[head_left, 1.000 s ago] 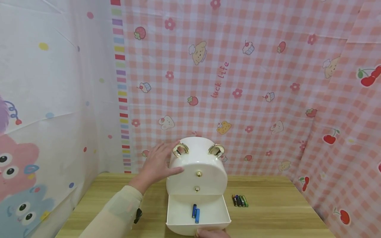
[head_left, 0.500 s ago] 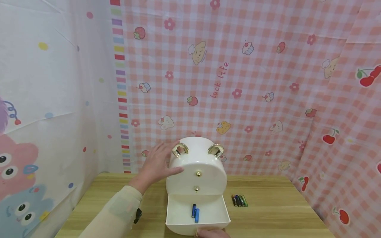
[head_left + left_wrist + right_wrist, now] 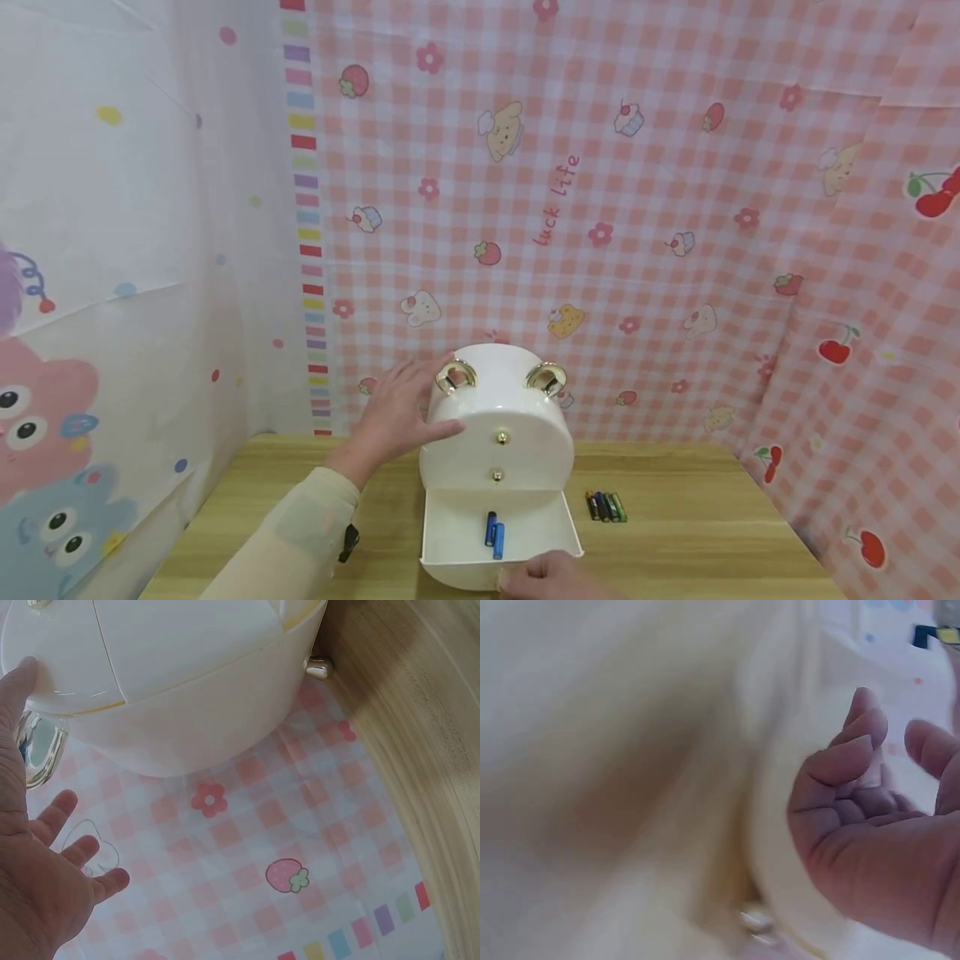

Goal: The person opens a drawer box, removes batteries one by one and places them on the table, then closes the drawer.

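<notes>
A white storage box with two gold ear-shaped rings stands mid-table, its bottom drawer pulled out. Two blue batteries lie in that drawer. My left hand rests against the box's upper left side beside the gold ring. In the left wrist view its thumb touches the white front and the other fingers are spread. My right hand is right at the drawer's front edge. The right wrist view shows these fingers loosely bent, with the thumb apart and nothing seen held.
Several batteries lie side by side on the wooden table, right of the box. Behind stands a pink checked cloth; a white printed cloth hangs at the left. Two gold knobs sit on the box's front.
My right hand has risen slightly at the drawer's front, so more of it shows. The left hand, box and batteries have stayed in place.
</notes>
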`<state>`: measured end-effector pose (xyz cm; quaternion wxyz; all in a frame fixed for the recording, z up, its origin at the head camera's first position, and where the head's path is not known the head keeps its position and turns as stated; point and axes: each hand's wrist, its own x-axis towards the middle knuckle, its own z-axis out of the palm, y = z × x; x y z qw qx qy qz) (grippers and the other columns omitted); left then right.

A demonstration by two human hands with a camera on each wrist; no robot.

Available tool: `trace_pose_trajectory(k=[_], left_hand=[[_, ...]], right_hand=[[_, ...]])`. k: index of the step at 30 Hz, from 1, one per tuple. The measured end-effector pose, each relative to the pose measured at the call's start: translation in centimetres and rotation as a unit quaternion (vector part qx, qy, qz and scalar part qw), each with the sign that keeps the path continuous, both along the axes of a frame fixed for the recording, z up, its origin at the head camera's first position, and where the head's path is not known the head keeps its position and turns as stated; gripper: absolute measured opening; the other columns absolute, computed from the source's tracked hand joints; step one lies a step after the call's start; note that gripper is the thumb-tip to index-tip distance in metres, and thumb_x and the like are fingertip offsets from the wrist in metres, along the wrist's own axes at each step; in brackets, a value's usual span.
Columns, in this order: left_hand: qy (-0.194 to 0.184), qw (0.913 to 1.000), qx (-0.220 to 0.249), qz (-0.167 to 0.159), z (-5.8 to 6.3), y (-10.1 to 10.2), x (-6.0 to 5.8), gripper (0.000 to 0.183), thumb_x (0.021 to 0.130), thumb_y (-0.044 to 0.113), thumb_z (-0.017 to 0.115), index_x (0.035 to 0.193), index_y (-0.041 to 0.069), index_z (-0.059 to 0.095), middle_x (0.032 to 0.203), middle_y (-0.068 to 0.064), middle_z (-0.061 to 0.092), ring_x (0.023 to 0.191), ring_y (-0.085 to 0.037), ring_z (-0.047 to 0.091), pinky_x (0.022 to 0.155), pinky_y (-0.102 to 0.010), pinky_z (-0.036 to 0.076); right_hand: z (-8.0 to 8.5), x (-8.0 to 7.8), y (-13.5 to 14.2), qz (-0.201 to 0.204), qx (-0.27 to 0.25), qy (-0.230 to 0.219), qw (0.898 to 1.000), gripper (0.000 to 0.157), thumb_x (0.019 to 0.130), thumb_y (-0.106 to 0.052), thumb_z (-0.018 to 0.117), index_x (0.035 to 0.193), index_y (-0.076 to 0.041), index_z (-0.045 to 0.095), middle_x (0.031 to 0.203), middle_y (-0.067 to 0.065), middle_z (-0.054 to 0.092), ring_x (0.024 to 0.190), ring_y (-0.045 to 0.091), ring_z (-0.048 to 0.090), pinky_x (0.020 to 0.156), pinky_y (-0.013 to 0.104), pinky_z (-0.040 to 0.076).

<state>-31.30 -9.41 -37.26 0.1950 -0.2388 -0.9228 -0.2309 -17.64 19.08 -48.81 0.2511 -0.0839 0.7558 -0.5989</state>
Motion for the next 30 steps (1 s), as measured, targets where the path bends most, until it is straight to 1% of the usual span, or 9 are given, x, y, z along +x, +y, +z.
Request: trace_pose_trajectory(k=[3, 5, 7, 9, 13, 15, 19, 24, 30], left_hand=[[0.002, 1.0000, 0.003, 0.002, 0.1, 0.0, 0.0, 0.103, 0.082, 0.062, 0.085, 0.168, 0.032, 0.037, 0.164, -0.010, 0.053, 0.160, -0.047, 0.033, 0.128, -0.073, 0.027], [0.000, 1.0000, 0.005, 0.003, 0.0, 0.0, 0.0, 0.103, 0.082, 0.063, 0.085, 0.168, 0.033, 0.037, 0.165, -0.010, 0.052, 0.161, -0.046, 0.032, 0.129, -0.073, 0.026], [0.001, 1.0000, 0.005, 0.001, -0.1, 0.0, -0.1, 0.103, 0.082, 0.062, 0.085, 0.168, 0.033, 0.037, 0.165, -0.010, 0.052, 0.160, -0.046, 0.033, 0.128, -0.073, 0.027], [0.003, 1.0000, 0.006, -0.002, -0.2, 0.0, -0.2, 0.102, 0.082, 0.061, 0.086, 0.167, 0.033, 0.037, 0.164, -0.010, 0.053, 0.159, -0.046, 0.034, 0.128, -0.073, 0.028], [0.015, 0.9998, 0.004, -0.008, -0.3, -0.1, -0.3, 0.102, 0.082, 0.060, 0.086, 0.167, 0.031, 0.038, 0.161, -0.011, 0.056, 0.157, -0.047, 0.038, 0.127, -0.073, 0.029], [0.019, 0.9998, 0.002, -0.011, -0.3, -0.1, -0.3, 0.102, 0.082, 0.061, 0.086, 0.167, 0.031, 0.038, 0.161, -0.010, 0.056, 0.156, -0.046, 0.040, 0.128, -0.072, 0.029], [0.013, 0.9998, 0.002, -0.012, -0.2, 0.0, -0.3, 0.102, 0.083, 0.062, 0.085, 0.168, 0.032, 0.037, 0.163, -0.007, 0.054, 0.157, -0.044, 0.039, 0.129, -0.070, 0.028], [0.011, 0.9999, -0.001, -0.012, -0.2, -0.1, -0.3, 0.102, 0.083, 0.062, 0.085, 0.168, 0.032, 0.036, 0.163, -0.008, 0.055, 0.157, -0.044, 0.039, 0.130, -0.069, 0.028], [0.008, 0.9999, 0.003, -0.012, 0.0, -0.1, -0.1, 0.102, 0.083, 0.060, 0.086, 0.168, 0.031, 0.037, 0.162, -0.008, 0.055, 0.156, -0.044, 0.040, 0.130, -0.068, 0.028]], right_hand=[[2.6, -1.0, 0.0, 0.018, 0.055, 0.123, 0.991, 0.031, 0.102, -0.029, 0.073, 0.103, 0.001, 0.078, 0.085, -0.001, 0.076, 0.073, 0.005, 0.063, 0.064, 0.020, 0.053], [3.8, -1.8, -0.1, 0.032, 0.103, 0.220, 0.969, 0.022, 0.102, -0.023, 0.073, 0.106, -0.002, 0.080, 0.091, 0.002, 0.079, 0.076, 0.004, 0.064, 0.066, 0.021, 0.054], [4.3, -2.5, -0.3, 0.046, 0.173, 0.300, 0.937, 0.019, 0.100, -0.022, 0.075, 0.109, -0.007, 0.081, 0.097, 0.003, 0.081, 0.078, 0.002, 0.066, 0.068, 0.021, 0.057], [4.3, -3.4, -0.7, 0.065, 0.246, 0.360, 0.897, 0.020, 0.099, -0.024, 0.078, 0.113, -0.011, 0.082, 0.103, 0.002, 0.082, 0.082, 0.005, 0.070, 0.071, 0.024, 0.059], [3.4, -5.0, -1.8, 0.113, 0.334, 0.422, 0.835, 0.022, 0.094, -0.023, 0.082, 0.114, -0.012, 0.082, 0.111, -0.001, 0.083, 0.098, 0.011, 0.076, 0.082, 0.029, 0.063], [2.8, -5.7, -2.3, 0.127, 0.359, 0.439, 0.814, 0.022, 0.092, -0.022, 0.083, 0.112, -0.014, 0.083, 0.110, -0.004, 0.083, 0.099, 0.010, 0.075, 0.082, 0.028, 0.063], [2.0, -6.9, -3.1, 0.129, 0.396, 0.456, 0.787, 0.020, 0.087, -0.024, 0.086, 0.105, -0.018, 0.083, 0.102, -0.007, 0.082, 0.089, 0.006, 0.071, 0.076, 0.024, 0.059], [1.5, -7.7, -3.9, 0.137, 0.438, 0.446, 0.768, 0.016, 0.082, -0.027, 0.090, 0.094, -0.023, 0.081, 0.101, -0.009, 0.081, 0.093, 0.006, 0.071, 0.082, 0.025, 0.061], [0.8, -8.3, -4.6, 0.135, 0.474, 0.470, 0.732, 0.015, 0.077, -0.028, 0.090, 0.076, -0.027, 0.075, 0.083, -0.018, 0.075, 0.076, 0.005, 0.062, 0.068, 0.024, 0.054]])
